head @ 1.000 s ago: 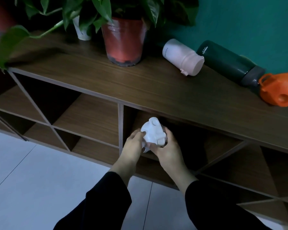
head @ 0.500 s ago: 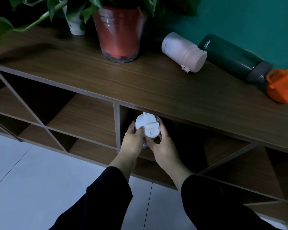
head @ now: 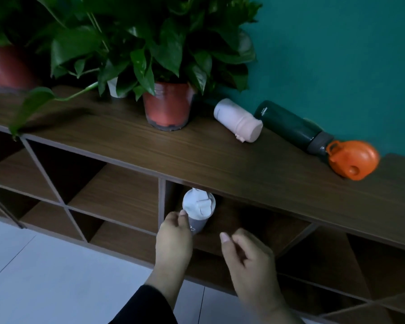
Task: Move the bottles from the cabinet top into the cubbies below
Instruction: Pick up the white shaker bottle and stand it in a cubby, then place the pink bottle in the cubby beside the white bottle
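A grey bottle with a white lid stands upright inside the cubby just under the wooden cabinet top. My left hand still touches its left side with thumb and fingers. My right hand has come off it and hovers to the right, fingers loosely curled, holding nothing. On the cabinet top lie a pale pink bottle, a dark green bottle and an orange bottle, all on their sides near the teal wall.
A potted plant in a red pot stands on the cabinet top left of the bottles, with a second red pot at far left. Open cubbies with slanted dividers run below. White tiled floor lies in front.
The white-lidded bottle went from both hands in front of the cubby to standing inside it. My right hand let go and pulled back to the right. The view tilted up.
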